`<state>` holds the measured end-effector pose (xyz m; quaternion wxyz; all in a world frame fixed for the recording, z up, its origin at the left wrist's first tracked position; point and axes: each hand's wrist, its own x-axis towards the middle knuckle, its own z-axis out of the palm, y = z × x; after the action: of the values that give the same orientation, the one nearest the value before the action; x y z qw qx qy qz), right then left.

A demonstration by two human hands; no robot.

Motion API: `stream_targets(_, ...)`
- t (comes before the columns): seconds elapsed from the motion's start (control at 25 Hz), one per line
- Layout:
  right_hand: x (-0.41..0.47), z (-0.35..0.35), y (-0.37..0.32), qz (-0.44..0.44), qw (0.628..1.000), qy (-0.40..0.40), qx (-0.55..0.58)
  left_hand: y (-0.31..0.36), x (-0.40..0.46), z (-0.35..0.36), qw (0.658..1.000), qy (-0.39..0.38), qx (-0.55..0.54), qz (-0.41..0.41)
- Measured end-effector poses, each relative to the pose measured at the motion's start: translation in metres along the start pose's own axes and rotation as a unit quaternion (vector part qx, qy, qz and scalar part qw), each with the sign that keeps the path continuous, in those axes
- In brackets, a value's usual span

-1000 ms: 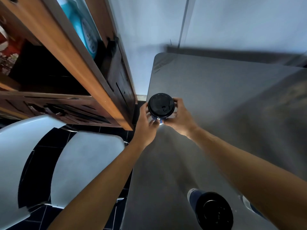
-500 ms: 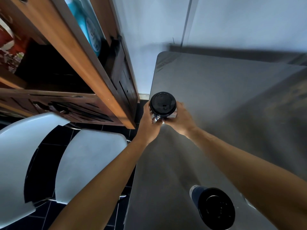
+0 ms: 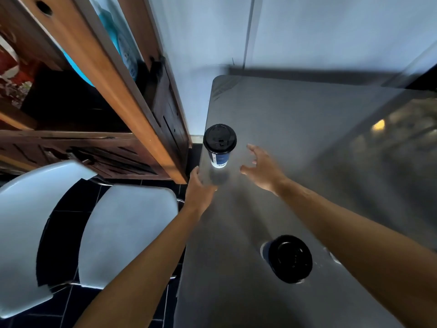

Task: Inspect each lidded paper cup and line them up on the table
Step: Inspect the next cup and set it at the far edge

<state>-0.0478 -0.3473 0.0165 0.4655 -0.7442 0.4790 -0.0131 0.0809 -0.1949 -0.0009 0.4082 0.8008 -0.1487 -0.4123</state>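
A blue paper cup with a black lid stands upright on the grey table, close to its left edge. My left hand is just below the cup, off it, fingers loosely curled and holding nothing. My right hand hovers to the cup's right with fingers spread, apart from the cup. A second black-lidded cup stands nearer me on the table, beside my right forearm. A sliver of another cup peeks out from behind that forearm.
A wooden shelf unit stands left of the table, its corner near the far cup. Two white chairs sit below it on a dark tiled floor. A pale wall runs behind the table.
Both hands held the far cup a second ago. They have let go and drawn back, the right hand opening to the right, and the cup now stands alone.
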Motion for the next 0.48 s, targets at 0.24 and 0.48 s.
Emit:
stream_targets(0.24,-0.079,-0.027,0.02,-0.017,0.998,0.062,0.025,-0.043,-0.072,0.007,0.988,-0.098,0.085,0.082)
stream_targets(0.48,-0.167,-0.039,0.054,0.019,0.993,0.096,0.062,-0.075,-0.127,0.034,0.962,-0.213,0.115,0.129)
